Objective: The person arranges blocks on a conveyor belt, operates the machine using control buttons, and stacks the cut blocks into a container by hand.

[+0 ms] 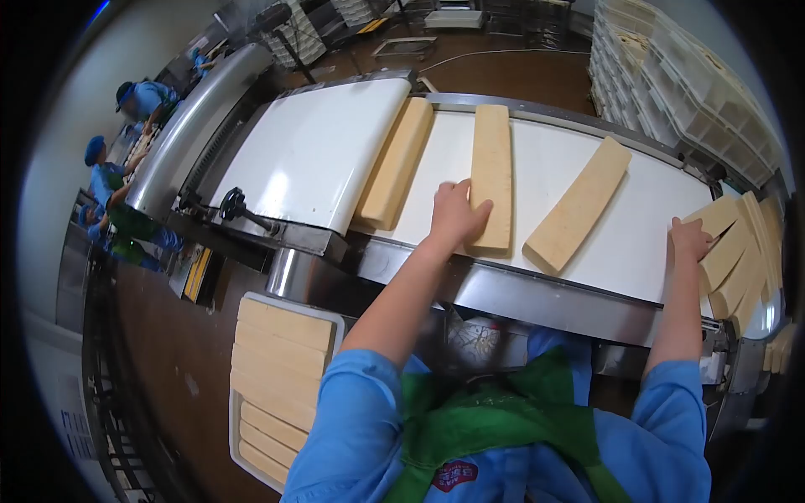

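My left hand (459, 216) is at the near left edge of a long pale dough slab (492, 168), its thumb lying across the top and its other fingers curled by the side. Farther right, my right hand (690, 239) grips the left edge of a dough slab (714, 216) in a fanned, overlapping pile (742, 264). Between my hands another dough slab (579, 205) lies slanted on the white belt (537, 147). To the left a thicker dough slab (396, 168) rests against the raised white conveyor (314, 151). The undersides of both gripped slabs are hidden.
A tray of dough slabs (281, 360) stands low on my left. A metal rail (537, 293) edges the belt in front of me. Stacked white crates (671, 92) rise at the back right. Several co-workers (109, 180) stand at the far left, beyond a steel roller cover (197, 126).
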`<state>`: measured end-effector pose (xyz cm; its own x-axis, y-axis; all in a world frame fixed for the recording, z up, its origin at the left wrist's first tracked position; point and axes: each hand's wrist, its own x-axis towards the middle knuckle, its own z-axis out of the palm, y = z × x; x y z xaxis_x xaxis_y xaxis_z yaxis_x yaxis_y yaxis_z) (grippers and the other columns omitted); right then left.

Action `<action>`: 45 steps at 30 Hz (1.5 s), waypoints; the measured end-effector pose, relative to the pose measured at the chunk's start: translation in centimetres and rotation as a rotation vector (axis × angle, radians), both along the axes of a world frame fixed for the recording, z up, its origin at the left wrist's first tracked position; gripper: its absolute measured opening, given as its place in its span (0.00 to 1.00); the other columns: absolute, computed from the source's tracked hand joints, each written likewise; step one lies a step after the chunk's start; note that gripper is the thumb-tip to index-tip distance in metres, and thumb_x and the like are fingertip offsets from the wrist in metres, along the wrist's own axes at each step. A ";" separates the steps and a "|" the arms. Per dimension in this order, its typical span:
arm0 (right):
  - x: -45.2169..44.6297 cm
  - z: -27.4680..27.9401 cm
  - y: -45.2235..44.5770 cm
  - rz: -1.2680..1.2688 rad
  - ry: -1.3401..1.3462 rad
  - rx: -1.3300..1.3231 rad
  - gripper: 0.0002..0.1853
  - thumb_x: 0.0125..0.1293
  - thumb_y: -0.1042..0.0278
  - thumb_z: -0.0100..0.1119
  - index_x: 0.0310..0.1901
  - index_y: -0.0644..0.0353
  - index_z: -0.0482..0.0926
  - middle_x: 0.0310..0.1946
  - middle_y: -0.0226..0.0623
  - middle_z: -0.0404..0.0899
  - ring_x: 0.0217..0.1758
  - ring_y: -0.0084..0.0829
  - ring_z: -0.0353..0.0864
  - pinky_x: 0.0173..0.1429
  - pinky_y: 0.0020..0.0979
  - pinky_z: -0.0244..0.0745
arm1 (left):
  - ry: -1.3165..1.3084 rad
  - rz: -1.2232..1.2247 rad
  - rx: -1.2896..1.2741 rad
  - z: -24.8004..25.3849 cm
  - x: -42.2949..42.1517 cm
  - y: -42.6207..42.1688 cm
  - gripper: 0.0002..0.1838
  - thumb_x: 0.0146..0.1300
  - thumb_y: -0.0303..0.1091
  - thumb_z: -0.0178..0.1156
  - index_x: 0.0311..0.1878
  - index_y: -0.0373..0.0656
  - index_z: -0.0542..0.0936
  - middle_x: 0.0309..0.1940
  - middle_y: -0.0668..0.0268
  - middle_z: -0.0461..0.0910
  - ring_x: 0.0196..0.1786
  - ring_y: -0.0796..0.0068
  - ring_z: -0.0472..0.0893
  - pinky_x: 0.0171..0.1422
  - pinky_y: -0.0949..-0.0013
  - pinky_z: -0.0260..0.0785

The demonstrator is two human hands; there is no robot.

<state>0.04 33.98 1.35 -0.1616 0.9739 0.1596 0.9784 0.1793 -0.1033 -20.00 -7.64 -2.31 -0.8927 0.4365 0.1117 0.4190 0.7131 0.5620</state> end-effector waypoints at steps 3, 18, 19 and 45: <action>1.6 -2.2 -2.4 0.147 0.176 -0.016 0.35 0.59 0.50 0.57 0.65 0.60 0.66 0.64 0.59 0.63 0.62 0.51 0.71 0.67 0.40 0.65 | 0.357 -0.347 0.058 2.1 3.4 -1.3 0.40 0.50 0.53 0.69 0.65 0.44 0.70 0.62 0.45 0.67 0.69 0.45 0.62 0.71 0.48 0.55; 7.2 -6.9 7.5 0.036 0.240 0.175 0.48 0.51 0.37 0.62 0.66 0.65 0.63 0.59 0.72 0.64 0.61 0.62 0.70 0.65 0.48 0.68 | 0.459 -0.523 -0.171 1.8 4.0 0.1 0.42 0.44 0.53 0.72 0.63 0.47 0.72 0.65 0.51 0.66 0.69 0.45 0.63 0.71 0.48 0.55; 5.9 -4.9 4.7 -0.004 0.211 0.105 0.45 0.50 0.41 0.62 0.66 0.63 0.64 0.56 0.68 0.68 0.57 0.59 0.74 0.61 0.45 0.72 | 0.452 -0.503 -0.142 2.1 4.5 0.0 0.46 0.42 0.54 0.73 0.65 0.48 0.70 0.64 0.51 0.66 0.69 0.47 0.63 0.71 0.47 0.55; 16.4 0.2 10.7 -0.045 0.214 -0.207 0.32 0.56 0.51 0.62 0.58 0.65 0.73 0.52 0.51 0.78 0.49 0.44 0.81 0.52 0.40 0.76 | 0.444 -0.441 -0.096 1.2 10.2 9.6 0.43 0.44 0.50 0.74 0.64 0.45 0.70 0.64 0.40 0.62 0.65 0.35 0.62 0.71 0.48 0.58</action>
